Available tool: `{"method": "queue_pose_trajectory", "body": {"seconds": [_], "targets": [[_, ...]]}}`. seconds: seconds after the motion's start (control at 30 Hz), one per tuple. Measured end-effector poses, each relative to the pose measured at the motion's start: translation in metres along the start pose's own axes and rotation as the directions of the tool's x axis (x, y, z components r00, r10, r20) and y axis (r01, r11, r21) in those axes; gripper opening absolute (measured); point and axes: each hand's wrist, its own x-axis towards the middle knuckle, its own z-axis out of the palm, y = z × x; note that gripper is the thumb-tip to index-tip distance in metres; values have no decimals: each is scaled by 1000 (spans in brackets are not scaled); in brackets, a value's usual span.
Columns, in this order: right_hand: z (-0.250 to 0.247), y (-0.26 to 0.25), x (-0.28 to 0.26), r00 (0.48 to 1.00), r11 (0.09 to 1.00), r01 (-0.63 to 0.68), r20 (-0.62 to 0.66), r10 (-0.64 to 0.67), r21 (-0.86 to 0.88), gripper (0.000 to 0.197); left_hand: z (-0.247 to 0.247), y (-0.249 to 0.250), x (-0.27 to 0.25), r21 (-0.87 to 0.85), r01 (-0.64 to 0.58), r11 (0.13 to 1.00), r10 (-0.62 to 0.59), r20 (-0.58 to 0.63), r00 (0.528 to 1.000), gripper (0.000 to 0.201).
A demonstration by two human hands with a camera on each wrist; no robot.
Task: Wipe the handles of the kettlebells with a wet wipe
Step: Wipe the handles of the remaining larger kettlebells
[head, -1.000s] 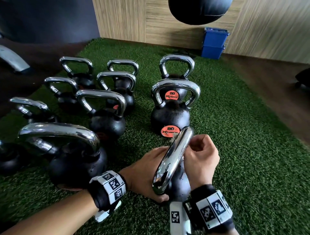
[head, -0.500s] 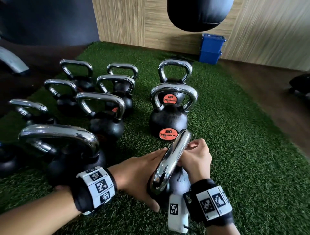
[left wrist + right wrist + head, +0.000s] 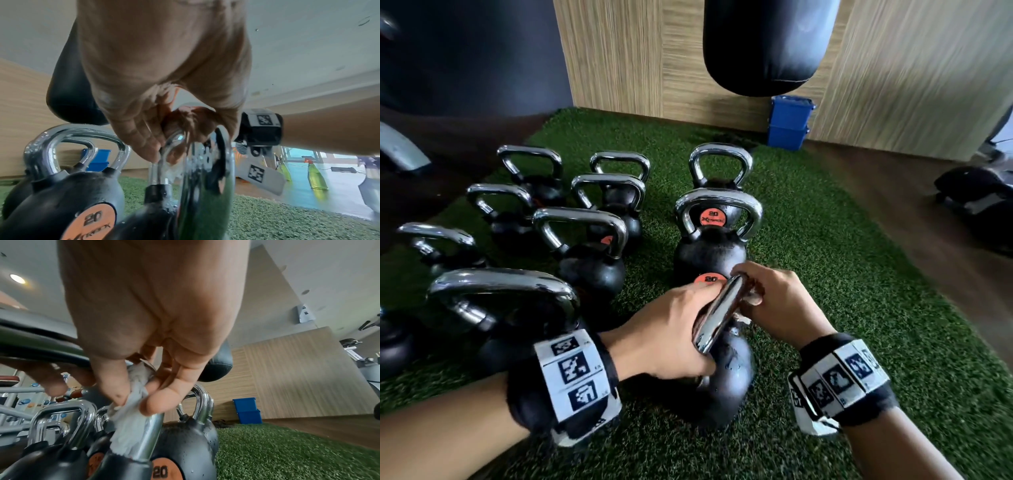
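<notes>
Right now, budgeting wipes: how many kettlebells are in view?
11 kettlebells. Right column, three. Middle column, four. Left column, four, the nearest cut off at the frame edge. More may sit out of view.

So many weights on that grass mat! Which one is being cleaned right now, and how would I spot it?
Start at the green artificial-turf mat and its rows of black kettlebells with chrome handles. Come to the nearest one in the right-hand row, the black kettlebell just in front of the one with the orange "20" label. It alone has hands on its handle, the right hand pressing a white wet wipe against it.
</notes>
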Motion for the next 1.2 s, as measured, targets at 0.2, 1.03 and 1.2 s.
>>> {"method": "queue_pose_trajectory", "body": {"seconds": [0.2, 1.03, 1.2], "targets": [[-17, -6, -32, 990, 989, -139, -3, 139, -43, 43, -42, -25, 28, 166, -74, 983, 9, 358, 934, 104], [-73, 62, 69, 963, 870, -240, -5, 268, 432, 25, -143, -91, 122, 371, 401, 838, -485, 170, 857, 19], [-79, 55, 123, 957, 893, -276, 18, 288, 355, 30, -158, -118, 149, 436, 495, 752, -619, 207, 758, 33]]}}
